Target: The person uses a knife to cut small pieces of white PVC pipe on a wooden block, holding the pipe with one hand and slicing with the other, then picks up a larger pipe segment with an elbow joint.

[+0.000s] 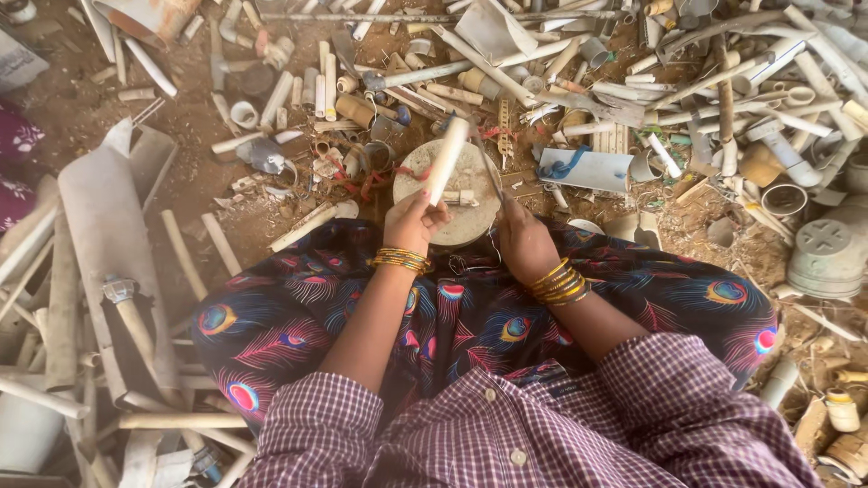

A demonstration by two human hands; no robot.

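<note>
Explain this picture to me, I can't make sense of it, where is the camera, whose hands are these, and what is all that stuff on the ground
The one picture comes from a camera worn on a person's head, looking down at their own lap and hands. There is no machine. The person sits on dirt ground, in a checked shirt and a peacock-feather patterned garment, bangles on both wrists. The left hand holds a short whitish pipe piece upright and tilted over a round flat block. The right hand grips a thin blade-like tool, too thin to identify surely. All around lie scrap pipe pieces, fittings and rings, mostly white or tan, and a flat grey sheet at the left.
</note>
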